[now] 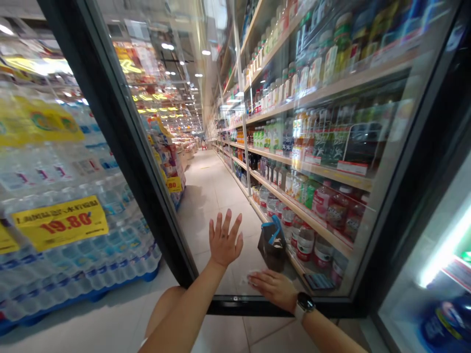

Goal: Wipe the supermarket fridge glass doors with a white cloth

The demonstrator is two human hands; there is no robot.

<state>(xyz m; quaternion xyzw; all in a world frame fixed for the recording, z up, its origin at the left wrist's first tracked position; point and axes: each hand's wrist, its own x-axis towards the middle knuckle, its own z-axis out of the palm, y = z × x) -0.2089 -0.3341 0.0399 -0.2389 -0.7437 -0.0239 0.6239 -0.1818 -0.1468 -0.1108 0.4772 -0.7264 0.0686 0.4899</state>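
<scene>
A glass door (221, 176) with a black frame (121, 137) stands swung out in front of me. My left hand (223, 241) lies against its lower pane, fingers spread, with nothing in it. Lower down and to the right, my right hand (274, 288) presses a crumpled white wipe (246, 279) to the glass near the bottom rail. The wipe is mostly covered by the fingers, so its exact kind is hard to make out. A watch (305, 302) sits on the right wrist.
Seen through the pane, a dark bag with blue handles (271, 242) stands on the floor beside shelves (316, 166) of bottled drinks. A stack of water bottles (121, 240) with a yellow price sign (61, 223) is at left. My knee (164, 311) is close to the door frame.
</scene>
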